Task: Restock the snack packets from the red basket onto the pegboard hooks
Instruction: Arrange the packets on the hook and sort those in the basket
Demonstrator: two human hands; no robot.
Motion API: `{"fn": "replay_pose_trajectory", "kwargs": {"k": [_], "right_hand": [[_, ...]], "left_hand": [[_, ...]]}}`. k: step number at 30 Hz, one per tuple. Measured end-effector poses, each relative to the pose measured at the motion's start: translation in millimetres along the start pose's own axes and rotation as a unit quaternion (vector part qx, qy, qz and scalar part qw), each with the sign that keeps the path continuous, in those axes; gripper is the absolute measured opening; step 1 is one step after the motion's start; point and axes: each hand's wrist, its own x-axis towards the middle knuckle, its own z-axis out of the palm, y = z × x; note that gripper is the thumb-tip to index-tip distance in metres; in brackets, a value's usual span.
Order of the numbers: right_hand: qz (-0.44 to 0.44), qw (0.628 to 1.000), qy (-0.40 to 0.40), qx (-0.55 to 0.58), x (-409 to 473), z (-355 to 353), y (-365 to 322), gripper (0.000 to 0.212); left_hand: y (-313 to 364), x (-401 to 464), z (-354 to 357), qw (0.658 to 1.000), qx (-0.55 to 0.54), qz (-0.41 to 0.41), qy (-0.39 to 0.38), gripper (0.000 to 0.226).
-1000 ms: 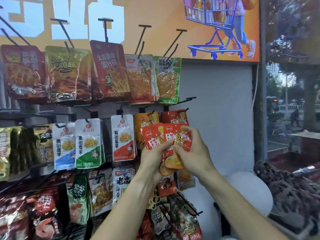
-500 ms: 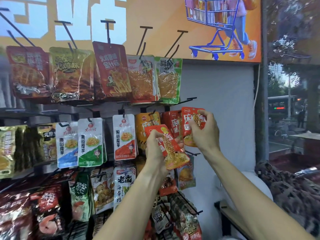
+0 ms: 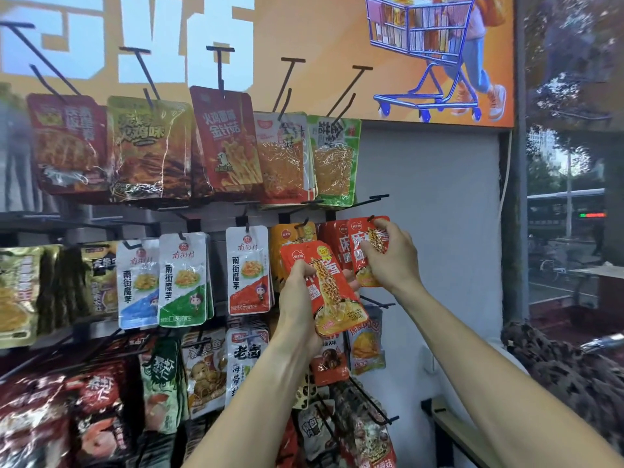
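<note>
Right hand (image 3: 391,255) pinches one red packet (image 3: 366,238) up at the hook (image 3: 371,218), left hand (image 3: 300,298) grips the spare stack (image 3: 332,292), so I'd line the hole up and slide it straight back.

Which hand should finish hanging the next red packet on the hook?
Right. The right hand already holds a red packet up at the hook; the left hand grips the spare stack lower.

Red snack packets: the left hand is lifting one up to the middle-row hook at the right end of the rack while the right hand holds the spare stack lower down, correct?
Not quite: the hands are swapped. In the head view the right hand holds the single red snack packet up at the black middle-row hook, while the left hand grips the spare stack of red packets lower down.
</note>
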Motion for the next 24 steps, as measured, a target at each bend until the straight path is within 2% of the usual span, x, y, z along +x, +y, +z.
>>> {"fn": "replay_pose_trajectory", "kwargs": {"k": [5, 6, 8, 10, 11, 13, 15, 17, 22, 24], "right_hand": [[0.021, 0.990, -0.125, -0.068, 19.0, 16.1, 1.4, 0.061], [0.027, 0.989, -0.129, -0.071, 18.2, 17.4, 2.8, 0.061], [0.031, 0.995, -0.080, -0.049, 5.3, 13.3, 4.1, 0.054], [0.028, 0.998, -0.029, 0.038, -20.0, 4.5, 3.1, 0.045], [0.023, 0.995, -0.027, 0.098, -33.1, 0.1, 2.2, 0.042], [0.003, 0.981, -0.071, 0.180, -57.8, -9.3, -6.5, 0.042], [-0.017, 0.977, -0.122, 0.176, -68.7, -11.2, -10.4, 0.052], [-0.023, 0.980, -0.122, 0.155, -72.4, -7.2, -9.8, 0.056], [-0.004, 0.989, -0.041, 0.142, -67.5, -7.1, -6.0, 0.059], [0.010, 0.990, -0.001, 0.143, -54.9, -13.4, -5.1, 0.060]], "left_hand": [[-1.9, 8.0, -6.5, 0.997, 0.058, 0.015, 0.044, 0.037], [-2.6, 9.0, -8.6, 0.997, 0.065, 0.021, 0.042, 0.036], [-2.4, 9.0, -11.7, 0.997, 0.067, 0.029, 0.029, 0.034], [-2.6, 9.9, -14.8, 0.997, 0.063, 0.034, 0.025, 0.036], [-2.7, 10.3, -15.1, 0.997, 0.066, 0.035, 0.025, 0.036], [-4.3, 10.7, -14.2, 0.996, 0.076, 0.030, 0.024, 0.038], [-7.5, 11.6, -10.2, 0.996, 0.076, 0.031, 0.022, 0.037], [-10.6, 10.4, -3.8, 0.996, 0.077, 0.035, 0.031, 0.036], [-13.4, 7.6, 9.7, 0.992, 0.101, 0.042, 0.056, 0.025], [-10.6, 6.3, 8.8, 0.994, 0.094, 0.020, 0.056, 0.030]]}}
